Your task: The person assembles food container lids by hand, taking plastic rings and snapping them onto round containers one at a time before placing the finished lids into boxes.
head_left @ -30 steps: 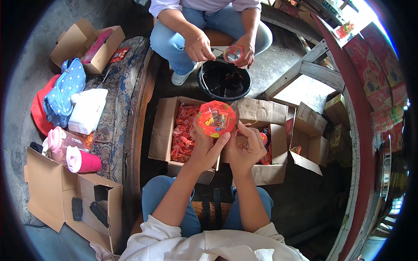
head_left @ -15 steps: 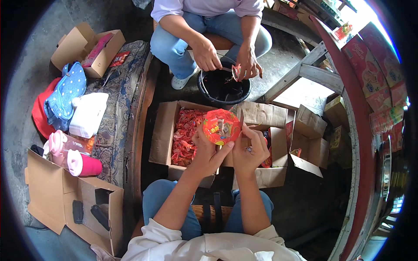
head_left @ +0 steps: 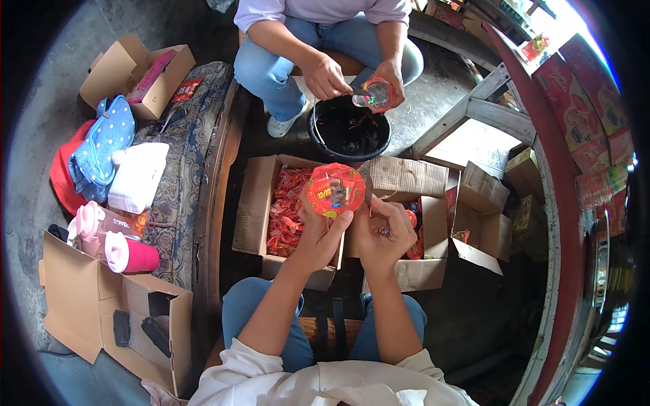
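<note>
My left hand [head_left: 317, 230] grips a cup with a round red printed lid [head_left: 336, 190], the lid turned up toward me and catching light. Against the cup's right edge is my right hand [head_left: 384, 237], its fingers curled into a pinch and a ring on one of them. A thin dark blade-like strip [head_left: 367, 192] shows between those fingers and the rim; its exact kind is unclear. Both hands are above two cardboard boxes. The left box [head_left: 250, 210] is filled with crumpled red wrappers [head_left: 288, 203]; the right box [head_left: 405, 177] contains red-lidded items, partly hidden by my hand.
Opposite me, a seated person holds a clear cup [head_left: 379, 93] and a dark tool over a black bucket [head_left: 350, 159]. A patterned bench [head_left: 183, 149] at left bears bags and a pink tumbler [head_left: 139, 255]. A red-edged table [head_left: 565, 203] stands at right.
The cup in my left hand has tilted and moved slightly left and up; my right hand has drawn slightly down at its edge. The other person's cup has turned, showing its clear side.
</note>
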`<state>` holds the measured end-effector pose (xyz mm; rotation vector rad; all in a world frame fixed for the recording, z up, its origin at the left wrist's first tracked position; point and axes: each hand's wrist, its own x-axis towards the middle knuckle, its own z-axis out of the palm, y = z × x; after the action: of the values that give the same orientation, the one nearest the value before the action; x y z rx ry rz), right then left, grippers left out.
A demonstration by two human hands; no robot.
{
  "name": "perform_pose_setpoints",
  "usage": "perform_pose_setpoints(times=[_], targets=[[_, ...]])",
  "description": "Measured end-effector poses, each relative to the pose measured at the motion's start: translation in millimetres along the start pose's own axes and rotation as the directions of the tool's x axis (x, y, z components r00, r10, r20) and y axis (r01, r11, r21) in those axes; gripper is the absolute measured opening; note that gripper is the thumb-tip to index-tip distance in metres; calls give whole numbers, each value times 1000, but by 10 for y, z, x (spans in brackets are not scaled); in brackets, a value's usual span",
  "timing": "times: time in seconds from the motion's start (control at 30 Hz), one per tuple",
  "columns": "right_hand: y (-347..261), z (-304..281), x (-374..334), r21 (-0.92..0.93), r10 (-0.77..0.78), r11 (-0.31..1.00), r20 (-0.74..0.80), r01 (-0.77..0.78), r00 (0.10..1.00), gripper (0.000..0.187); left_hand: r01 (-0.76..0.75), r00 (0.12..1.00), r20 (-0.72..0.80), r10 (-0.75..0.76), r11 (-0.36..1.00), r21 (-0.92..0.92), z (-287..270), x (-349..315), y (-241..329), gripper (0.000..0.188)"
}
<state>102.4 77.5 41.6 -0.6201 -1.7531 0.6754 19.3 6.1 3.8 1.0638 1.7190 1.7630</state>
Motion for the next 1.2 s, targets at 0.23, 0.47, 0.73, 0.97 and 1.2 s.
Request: perform_pose_setpoints(times=[0.23, 0.47, 0.73, 0.97, 1.2], targets=[[3, -6, 19, -48, -29, 998, -3, 29, 1000, 24, 10, 996, 90, -12, 1000, 26, -41, 0, -8, 52], [17, -18, 22, -97, -64, 993, 3, 64, 998, 24, 17, 997, 71, -14, 999, -34, -39, 17, -14, 56], [18, -33, 62, -136, -75, 988, -7, 73, 997, 24, -15, 994, 113, 2, 993, 116, -46, -20, 73, 57], [21, -39, 49, -29, 43, 999, -26, -44, 999, 22, 107, 990, 102, -92, 983, -150, -28, -3, -2, 59], [-15, -29, 15, -29, -14, 999, 14, 15, 1000, 23, 88, 994, 81, -79, 989, -123, -94, 29, 53, 57]])
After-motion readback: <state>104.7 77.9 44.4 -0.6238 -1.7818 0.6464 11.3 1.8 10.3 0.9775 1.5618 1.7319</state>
